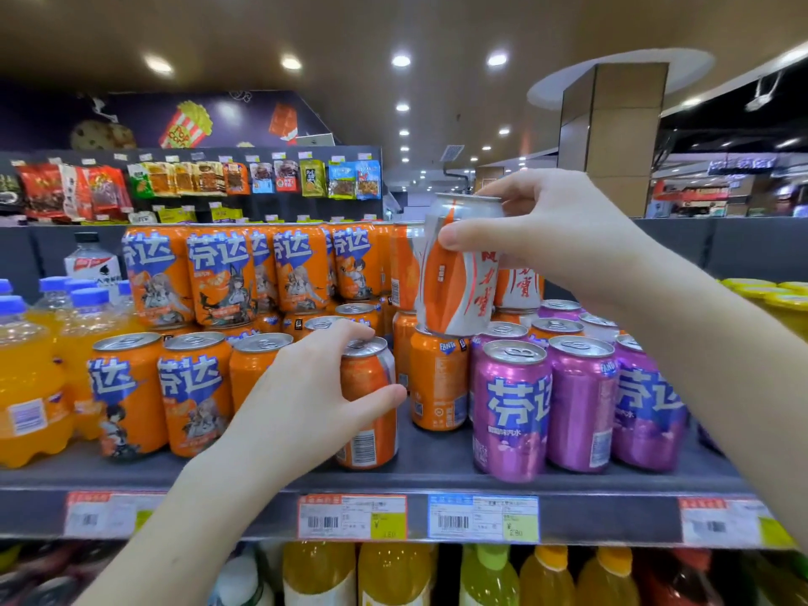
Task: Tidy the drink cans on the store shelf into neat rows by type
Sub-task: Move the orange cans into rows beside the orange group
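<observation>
Shelf point(437, 478), front lip carrying price tags point(483, 516). Left hand point(306, 400): thumb and fingers curled round an upright orange can point(369, 413) at the shelf front, just right of the orange row point(192, 387). Right hand point(546, 238): thumb and fingers pinching a silver can point(459, 273), tilted, its base on top of a Fanta can point(439, 382). Close by: stacked cans point(223, 273) at its left, a second silver can point(520, 286) behind, purple cans point(511, 408) at the right. Bottles point(30, 378) far left.

Left hand point(323, 387) and right hand point(546, 238) are bare, forearms too (nails cut short).
</observation>
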`<state>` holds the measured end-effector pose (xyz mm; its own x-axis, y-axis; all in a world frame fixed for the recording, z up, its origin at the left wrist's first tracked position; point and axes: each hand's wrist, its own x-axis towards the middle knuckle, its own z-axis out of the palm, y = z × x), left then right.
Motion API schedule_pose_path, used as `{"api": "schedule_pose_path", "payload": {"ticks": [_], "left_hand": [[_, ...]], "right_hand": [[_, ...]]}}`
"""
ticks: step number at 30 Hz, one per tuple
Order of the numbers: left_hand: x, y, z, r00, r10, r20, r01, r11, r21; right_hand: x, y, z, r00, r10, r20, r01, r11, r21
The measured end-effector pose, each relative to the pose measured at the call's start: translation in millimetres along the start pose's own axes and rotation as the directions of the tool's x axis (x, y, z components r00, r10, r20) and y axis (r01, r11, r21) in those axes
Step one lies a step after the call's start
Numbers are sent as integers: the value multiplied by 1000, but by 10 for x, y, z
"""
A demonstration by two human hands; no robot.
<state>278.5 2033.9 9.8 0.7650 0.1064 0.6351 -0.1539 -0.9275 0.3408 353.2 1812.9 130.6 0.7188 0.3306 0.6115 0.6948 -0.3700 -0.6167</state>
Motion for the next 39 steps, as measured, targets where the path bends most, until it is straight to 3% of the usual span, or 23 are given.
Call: {"api": "schedule_pose_path", "payload": {"ticks": [10, 15, 21, 31, 39], "left_hand": [[-8, -34, -110, 1000, 25, 17, -25, 1000, -1], [-44, -73, -152, 995, 41, 92, -40, 999, -13], [-1, -131, -290, 979, 198, 38, -201, 943, 267], [123, -462, -400, 975, 179, 132, -193, 975, 108], [141, -633, -454, 973, 196, 124, -206, 976, 74]], "right_hand": [[-90, 22, 224, 990, 31, 135, -27, 999, -37], [-106, 34, 218, 993, 61, 98, -62, 998, 7], [-174, 29, 239, 996, 42, 79, -40, 999, -33], [-488, -36, 485, 988, 56, 143, -55, 998, -11], [-666, -31, 800, 983, 93, 160, -73, 989, -129]]}}
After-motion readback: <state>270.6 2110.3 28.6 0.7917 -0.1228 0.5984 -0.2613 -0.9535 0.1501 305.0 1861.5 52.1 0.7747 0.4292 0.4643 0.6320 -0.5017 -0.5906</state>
